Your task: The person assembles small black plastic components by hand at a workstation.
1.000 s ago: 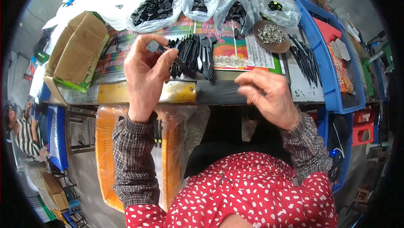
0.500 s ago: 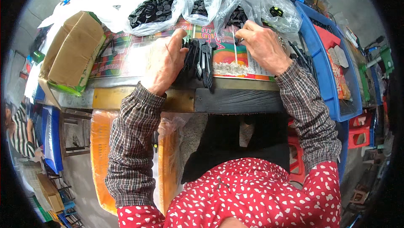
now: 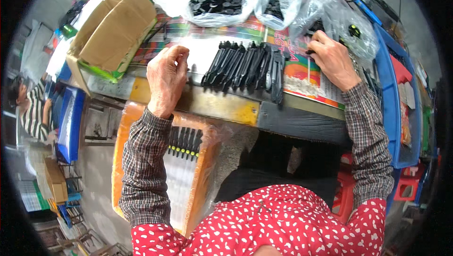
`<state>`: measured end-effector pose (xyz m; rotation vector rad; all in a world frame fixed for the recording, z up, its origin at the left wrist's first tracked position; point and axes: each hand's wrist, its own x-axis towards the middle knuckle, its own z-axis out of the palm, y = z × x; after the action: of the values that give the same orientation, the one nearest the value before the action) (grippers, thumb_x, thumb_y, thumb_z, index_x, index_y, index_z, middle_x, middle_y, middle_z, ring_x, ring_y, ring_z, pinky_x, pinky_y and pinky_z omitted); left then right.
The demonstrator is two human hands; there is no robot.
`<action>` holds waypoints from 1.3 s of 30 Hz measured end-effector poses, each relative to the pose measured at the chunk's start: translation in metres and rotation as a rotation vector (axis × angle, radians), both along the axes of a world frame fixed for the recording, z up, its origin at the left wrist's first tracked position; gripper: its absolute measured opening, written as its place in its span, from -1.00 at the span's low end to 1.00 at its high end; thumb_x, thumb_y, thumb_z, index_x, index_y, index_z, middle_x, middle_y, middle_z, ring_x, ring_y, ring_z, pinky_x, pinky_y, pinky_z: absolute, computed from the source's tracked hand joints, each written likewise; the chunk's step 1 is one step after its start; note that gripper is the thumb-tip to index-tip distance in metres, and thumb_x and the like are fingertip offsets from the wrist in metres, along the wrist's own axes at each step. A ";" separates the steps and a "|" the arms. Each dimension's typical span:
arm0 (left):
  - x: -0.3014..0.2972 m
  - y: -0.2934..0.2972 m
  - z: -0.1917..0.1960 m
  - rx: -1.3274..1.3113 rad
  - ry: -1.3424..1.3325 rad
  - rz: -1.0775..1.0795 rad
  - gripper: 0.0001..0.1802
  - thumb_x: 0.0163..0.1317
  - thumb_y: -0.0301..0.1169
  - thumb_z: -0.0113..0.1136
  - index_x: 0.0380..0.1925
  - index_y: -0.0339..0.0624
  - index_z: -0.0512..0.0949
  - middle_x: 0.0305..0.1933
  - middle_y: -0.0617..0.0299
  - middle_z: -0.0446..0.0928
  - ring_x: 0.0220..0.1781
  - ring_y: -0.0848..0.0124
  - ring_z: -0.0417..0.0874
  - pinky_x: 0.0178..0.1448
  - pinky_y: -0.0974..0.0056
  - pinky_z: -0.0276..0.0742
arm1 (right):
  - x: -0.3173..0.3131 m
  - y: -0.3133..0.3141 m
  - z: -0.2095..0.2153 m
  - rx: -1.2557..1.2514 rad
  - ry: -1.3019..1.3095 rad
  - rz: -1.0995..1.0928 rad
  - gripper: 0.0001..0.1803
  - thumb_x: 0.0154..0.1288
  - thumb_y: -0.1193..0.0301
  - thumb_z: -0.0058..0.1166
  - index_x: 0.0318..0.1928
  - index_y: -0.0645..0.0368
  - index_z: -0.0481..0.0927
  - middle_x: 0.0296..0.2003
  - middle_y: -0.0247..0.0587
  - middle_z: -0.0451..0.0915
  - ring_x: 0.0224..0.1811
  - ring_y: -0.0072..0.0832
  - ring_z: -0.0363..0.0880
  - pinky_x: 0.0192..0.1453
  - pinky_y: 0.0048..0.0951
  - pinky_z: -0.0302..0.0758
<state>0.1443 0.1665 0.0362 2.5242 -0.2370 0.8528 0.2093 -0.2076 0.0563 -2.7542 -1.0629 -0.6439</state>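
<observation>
Several slim black plastic pieces [image 3: 243, 67] lie side by side in a row near the table's front edge. Left of that row, apart from it, is my left hand [image 3: 166, 80], its fingers curled together; whatever they hold, if anything, is hidden. My right hand [image 3: 334, 63], to the right of the row, pinches a small black part [image 3: 309, 52] between thumb and fingers. It is over a colourful printed sheet [image 3: 295, 72] with a patch of whitish bits on it. Just beyond are clear plastic bags [image 3: 257, 8] with black round parts [image 3: 221, 0] inside.
An open cardboard box [image 3: 111, 29] stands at the table's left. A blue bin [image 3: 391, 114] sits at the right. Below the table edge, an orange crate [image 3: 196, 190] holds black pieces with yellow tips [image 3: 185, 143]. A person in a striped shirt [image 3: 35, 107] is at far left.
My left hand has moved left, away from the black pieces, uncovering their row. My right hand still pinches near the bags. The view has shifted, showing more of the orange crate.
</observation>
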 end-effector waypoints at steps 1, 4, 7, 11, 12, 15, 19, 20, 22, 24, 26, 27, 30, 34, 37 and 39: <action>0.000 0.007 0.000 -0.032 -0.021 0.037 -0.92 0.14 -0.50 0.21 -0.34 -0.13 0.60 -0.41 0.09 0.58 -0.36 0.10 0.62 -0.27 0.17 0.49 | -0.001 0.001 0.001 0.008 0.034 -0.024 -0.90 0.17 0.54 0.06 -0.26 0.21 0.53 -0.26 -0.14 0.50 -0.24 -0.13 0.60 -0.20 -0.18 0.52; 0.008 0.042 0.000 0.105 -0.032 0.174 -0.93 0.16 -0.44 0.19 -0.34 -0.09 0.62 -0.38 0.10 0.56 -0.32 0.07 0.62 -0.26 0.10 0.49 | -0.004 0.003 0.004 0.071 0.083 -0.046 -0.87 0.17 0.52 0.11 -0.24 0.21 0.53 -0.25 -0.14 0.53 -0.22 -0.15 0.61 -0.18 -0.20 0.52; 0.023 0.063 0.000 0.154 0.006 0.277 -0.89 0.20 -0.39 0.16 -0.31 -0.07 0.63 -0.33 0.09 0.58 -0.27 0.04 0.63 -0.21 0.04 0.51 | -0.007 0.006 0.008 0.143 0.121 -0.049 -0.83 0.17 0.49 0.15 -0.22 0.24 0.52 -0.29 -0.11 0.57 -0.23 -0.14 0.61 -0.17 -0.23 0.52; 0.047 0.073 0.004 0.284 0.008 0.325 -0.84 0.22 -0.40 0.10 -0.24 -0.08 0.63 -0.26 0.02 0.61 -0.20 -0.04 0.65 -0.12 -0.03 0.56 | -0.018 0.009 0.012 0.220 0.204 -0.055 -0.81 0.14 0.49 0.20 -0.26 0.29 0.49 -0.34 -0.09 0.58 -0.27 -0.15 0.60 -0.19 -0.26 0.51; 0.053 0.076 0.005 0.283 0.007 0.326 -0.84 0.22 -0.40 0.10 -0.24 -0.08 0.63 -0.26 0.02 0.61 -0.20 -0.04 0.65 -0.12 -0.03 0.56 | -0.021 0.009 0.014 0.229 0.234 -0.063 -0.80 0.13 0.49 0.21 -0.28 0.30 0.49 -0.34 -0.08 0.58 -0.29 -0.15 0.59 -0.20 -0.27 0.51; 0.070 0.081 0.004 0.391 0.085 0.344 -0.81 0.20 -0.49 -0.02 -0.30 -0.14 0.60 -0.25 -0.08 0.61 -0.19 -0.10 0.65 -0.10 -0.12 0.55 | -0.032 0.013 0.018 0.298 0.286 -0.034 -0.80 0.12 0.52 0.22 -0.30 0.33 0.49 -0.38 -0.09 0.56 -0.35 -0.23 0.58 -0.24 -0.31 0.51; 0.090 0.088 -0.007 0.528 0.170 0.346 -0.86 0.18 -0.49 -0.05 -0.40 -0.23 0.52 -0.28 -0.12 0.59 -0.19 -0.14 0.63 -0.14 -0.13 0.54 | -0.049 0.019 0.021 0.400 0.345 -0.018 -0.83 0.12 0.55 0.20 -0.29 0.33 0.52 -0.40 -0.11 0.55 -0.37 -0.33 0.58 -0.27 -0.37 0.51; 0.095 0.095 -0.011 0.545 0.180 0.358 -0.86 0.19 -0.47 -0.06 -0.39 -0.24 0.51 -0.29 -0.12 0.58 -0.19 -0.15 0.62 -0.16 -0.14 0.53 | -0.055 0.020 0.024 0.436 0.353 0.004 -0.84 0.12 0.56 0.20 -0.29 0.33 0.53 -0.40 -0.11 0.55 -0.37 -0.35 0.58 -0.27 -0.39 0.51; 0.096 0.102 -0.014 0.573 0.132 0.328 -0.84 0.21 -0.46 -0.08 -0.38 -0.25 0.50 -0.26 -0.14 0.58 -0.19 -0.17 0.62 -0.16 -0.14 0.52 | -0.062 0.021 0.026 0.480 0.380 0.029 -0.85 0.11 0.58 0.20 -0.29 0.33 0.55 -0.39 -0.14 0.56 -0.35 -0.36 0.58 -0.26 -0.40 0.50; 0.093 0.096 -0.010 0.476 0.132 0.345 -0.82 0.24 -0.45 -0.10 -0.36 -0.27 0.50 -0.24 -0.16 0.58 -0.16 -0.17 0.62 -0.15 -0.15 0.52 | -0.069 0.022 0.024 0.512 0.380 0.046 -0.85 0.11 0.58 0.21 -0.29 0.34 0.56 -0.38 -0.15 0.56 -0.34 -0.36 0.57 -0.26 -0.41 0.49; 0.091 0.094 -0.007 0.502 0.173 0.347 -0.81 0.26 -0.46 -0.11 -0.29 -0.29 0.50 -0.24 -0.18 0.60 -0.13 -0.17 0.63 -0.12 -0.16 0.52 | -0.077 0.020 0.023 0.550 0.409 0.061 -0.85 0.11 0.57 0.21 -0.28 0.33 0.57 -0.37 -0.16 0.55 -0.35 -0.38 0.54 -0.27 -0.44 0.46; 0.089 0.089 -0.006 0.498 0.181 0.356 -0.82 0.26 -0.46 -0.10 -0.28 -0.29 0.49 -0.26 -0.17 0.61 -0.15 -0.16 0.63 -0.12 -0.15 0.53 | -0.081 0.018 0.023 0.563 0.436 0.051 -0.84 0.12 0.57 0.22 -0.27 0.33 0.57 -0.36 -0.18 0.55 -0.36 -0.42 0.53 -0.28 -0.46 0.45; 0.070 0.069 0.006 0.485 0.168 0.361 -0.85 0.25 -0.47 -0.03 -0.26 -0.28 0.50 -0.30 -0.15 0.62 -0.19 -0.14 0.65 -0.15 -0.11 0.54 | -0.094 0.011 0.023 0.619 0.501 0.031 -0.83 0.13 0.58 0.22 -0.24 0.32 0.58 -0.35 -0.22 0.56 -0.39 -0.51 0.50 -0.31 -0.51 0.43; 0.039 0.051 0.012 0.253 -0.033 0.106 -0.88 0.19 -0.50 0.17 -0.28 -0.27 0.53 -0.36 -0.16 0.62 -0.31 -0.11 0.65 -0.27 -0.02 0.55 | -0.105 0.005 0.011 0.781 0.581 0.039 -0.83 0.14 0.59 0.23 -0.22 0.31 0.59 -0.34 -0.27 0.56 -0.42 -0.63 0.46 -0.36 -0.58 0.40; 0.004 0.005 0.030 -0.044 0.071 0.019 -0.84 0.15 -0.50 0.31 -0.26 -0.26 0.61 -0.45 0.07 0.64 -0.51 0.32 0.63 -0.45 0.27 0.48 | -0.117 -0.004 0.012 0.807 0.596 0.015 -0.83 0.14 0.59 0.23 -0.22 0.31 0.60 -0.36 -0.30 0.55 -0.45 -0.64 0.44 -0.38 -0.59 0.39; -0.017 -0.022 0.031 -0.373 0.200 -0.127 -0.82 0.13 -0.54 0.34 -0.22 -0.26 0.65 -0.48 0.25 0.64 -0.55 0.61 0.53 -0.50 0.45 0.40 | -0.124 -0.007 0.010 0.826 0.599 0.013 -0.83 0.13 0.60 0.23 -0.23 0.31 0.59 -0.38 -0.33 0.55 -0.47 -0.68 0.42 -0.40 -0.60 0.38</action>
<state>0.1272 0.1446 0.0675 2.1981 -0.1543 0.5329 0.0848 -0.2150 0.0667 -1.9930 -0.5064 -0.1518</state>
